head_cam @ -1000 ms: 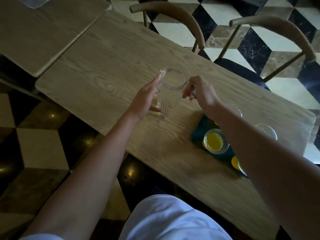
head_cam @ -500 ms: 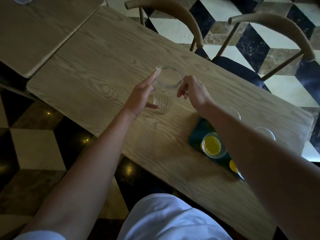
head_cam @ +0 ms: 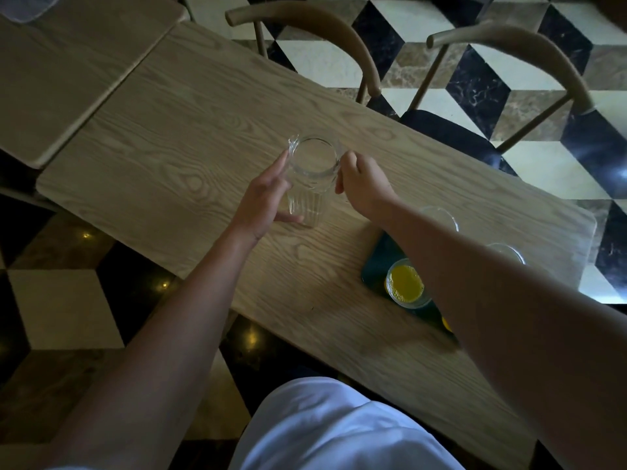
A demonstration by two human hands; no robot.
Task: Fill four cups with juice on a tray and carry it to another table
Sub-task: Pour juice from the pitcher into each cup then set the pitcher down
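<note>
floor is that black, white and brown marble cube pattern, pretty shiny, little light spots bouncing off the dark tiles under the near edge of the table. two wooden chairs with curved backrests sit along the table's far edge, the left chair and the right chair, and the right one has a dark seat pad tucked close to the edge. a second wooden table butts up against the far-left end, narrow gap between them. something pale grey sits at that table's far-left corner, maybe a cloth or lid, too cropped to tell. white clothing fills the bottom of the view.
</note>
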